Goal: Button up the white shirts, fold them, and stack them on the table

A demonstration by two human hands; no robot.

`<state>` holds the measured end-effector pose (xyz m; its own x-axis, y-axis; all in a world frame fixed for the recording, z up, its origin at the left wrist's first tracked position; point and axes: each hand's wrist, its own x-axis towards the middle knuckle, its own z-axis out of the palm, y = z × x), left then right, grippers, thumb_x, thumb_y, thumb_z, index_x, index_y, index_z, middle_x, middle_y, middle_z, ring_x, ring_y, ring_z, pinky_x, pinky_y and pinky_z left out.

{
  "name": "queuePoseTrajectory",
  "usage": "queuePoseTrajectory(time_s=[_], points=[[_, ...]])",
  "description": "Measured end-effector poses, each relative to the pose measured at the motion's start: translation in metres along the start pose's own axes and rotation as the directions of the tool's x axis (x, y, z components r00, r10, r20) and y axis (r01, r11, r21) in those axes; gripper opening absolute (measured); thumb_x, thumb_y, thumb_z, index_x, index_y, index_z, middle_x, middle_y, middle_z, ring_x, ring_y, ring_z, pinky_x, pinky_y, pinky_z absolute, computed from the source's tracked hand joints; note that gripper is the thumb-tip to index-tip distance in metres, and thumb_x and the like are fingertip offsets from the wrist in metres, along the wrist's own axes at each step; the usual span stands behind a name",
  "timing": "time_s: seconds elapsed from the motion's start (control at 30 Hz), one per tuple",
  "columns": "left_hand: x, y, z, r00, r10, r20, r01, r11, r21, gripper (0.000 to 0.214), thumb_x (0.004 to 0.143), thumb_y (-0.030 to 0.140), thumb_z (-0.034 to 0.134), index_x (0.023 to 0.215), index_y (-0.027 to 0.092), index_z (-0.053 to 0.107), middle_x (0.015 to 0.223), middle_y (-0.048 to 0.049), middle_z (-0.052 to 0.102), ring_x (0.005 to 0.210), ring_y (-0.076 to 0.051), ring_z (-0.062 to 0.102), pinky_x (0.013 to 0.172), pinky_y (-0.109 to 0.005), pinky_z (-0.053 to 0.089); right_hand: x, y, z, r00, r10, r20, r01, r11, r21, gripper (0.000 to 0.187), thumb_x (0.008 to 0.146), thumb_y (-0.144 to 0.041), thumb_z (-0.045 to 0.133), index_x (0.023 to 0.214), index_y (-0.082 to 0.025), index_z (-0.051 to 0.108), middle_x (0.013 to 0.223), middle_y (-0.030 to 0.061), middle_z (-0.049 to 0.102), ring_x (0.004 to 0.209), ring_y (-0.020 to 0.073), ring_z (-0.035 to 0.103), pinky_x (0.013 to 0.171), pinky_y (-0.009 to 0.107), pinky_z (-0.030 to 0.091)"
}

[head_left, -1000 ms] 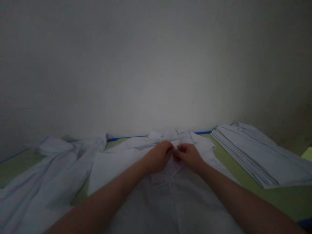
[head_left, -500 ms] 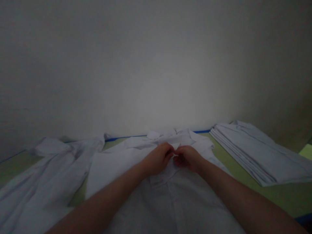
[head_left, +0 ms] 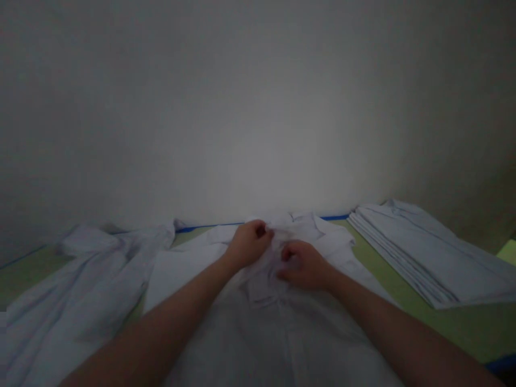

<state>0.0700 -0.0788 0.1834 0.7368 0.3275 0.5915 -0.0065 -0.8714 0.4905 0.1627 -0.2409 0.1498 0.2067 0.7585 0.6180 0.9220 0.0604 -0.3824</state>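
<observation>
A white shirt (head_left: 226, 328) lies spread in front of me on a green table (head_left: 455, 322), its collar toward the wall. My left hand (head_left: 248, 244) is closed on the cloth near the collar, pulling it up a little. My right hand (head_left: 304, 266) is closed too, gripping the shirt front just below and right of the left hand. The cloth between the two hands is bunched into creases.
A stack of folded white shirts (head_left: 427, 258) lies at the right. A heap of loose white garments (head_left: 80, 285) covers the left side. A plain wall (head_left: 258, 107) rises right behind the table's blue-taped far edge (head_left: 209, 227).
My hands were pinched together at the shirt's front; now the left has moved up and away toward the collar and the right has dropped slightly, bunching the cloth.
</observation>
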Motion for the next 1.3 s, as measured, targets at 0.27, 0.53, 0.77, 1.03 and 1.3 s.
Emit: queuePoseTrajectory(time_s=[0.27,0.53,0.77,1.03,1.3], points=[[0.023,-0.013,-0.034,0.952,-0.185,-0.244,0.133,0.968,-0.215,0.037,0.071,0.034,0.057,0.103,0.016,0.057,0.057,0.0051,0.047,0.045,-0.007,0.044,0.043,-0.018,0.03,-0.004,-0.015,0.032,0.918,-0.32,0.234,0.377,0.888,-0.262,0.02,0.077,-0.039,0.059,0.084,-0.021,0.066,0.087,0.0046,0.06,0.092,0.0183,0.049,0.087,0.034,0.033],[0.006,0.024,-0.044,0.945,0.088,-0.315,-0.11,0.992,-0.053,0.027,0.073,0.033,0.056,0.096,0.018,0.056,0.059,0.0048,0.048,0.05,-0.007,0.044,0.05,-0.019,0.034,0.02,0.033,-0.013,0.765,0.498,-0.409,-0.373,0.86,0.348,0.035,0.084,-0.044,0.04,0.079,-0.014,0.059,0.069,0.004,0.058,0.06,0.0138,0.049,0.056,0.024,0.037],[-0.035,0.06,0.009,0.937,0.317,0.144,-0.328,0.943,0.06,0.017,0.075,0.029,0.055,0.089,0.02,0.06,0.074,-0.0011,0.063,0.063,-0.012,0.056,0.061,-0.024,0.04,0.027,0.048,-0.048,0.516,0.52,-0.681,-0.142,0.836,0.531,0.045,0.079,-0.052,0.043,0.094,-0.012,0.058,0.073,0.0031,0.057,0.062,0.0125,0.047,0.056,0.022,0.038],[-0.022,0.044,0.015,0.991,0.132,-0.005,-0.129,0.959,-0.253,0.042,0.075,0.041,0.057,0.11,0.018,0.051,0.099,-0.0078,0.061,0.067,-0.012,0.061,0.057,-0.022,0.047,0.015,0.009,-0.022,0.876,0.174,-0.45,-0.102,0.979,0.179,0.034,0.08,-0.045,0.048,0.073,-0.015,0.062,0.063,0.0,0.054,0.06,0.0117,0.046,0.055,0.021,0.035],[0.0,0.025,-0.006,0.983,0.061,0.174,0.012,0.921,-0.39,0.032,0.075,0.044,0.058,0.091,0.016,0.06,0.066,-0.0035,0.067,0.061,-0.014,0.064,0.054,-0.021,0.047,0.012,0.01,-0.007,0.967,0.231,-0.11,-0.137,0.831,0.54,0.033,0.078,-0.045,0.052,0.079,-0.015,0.066,0.06,0.0003,0.056,0.053,0.0097,0.044,0.048,0.02,0.034]])
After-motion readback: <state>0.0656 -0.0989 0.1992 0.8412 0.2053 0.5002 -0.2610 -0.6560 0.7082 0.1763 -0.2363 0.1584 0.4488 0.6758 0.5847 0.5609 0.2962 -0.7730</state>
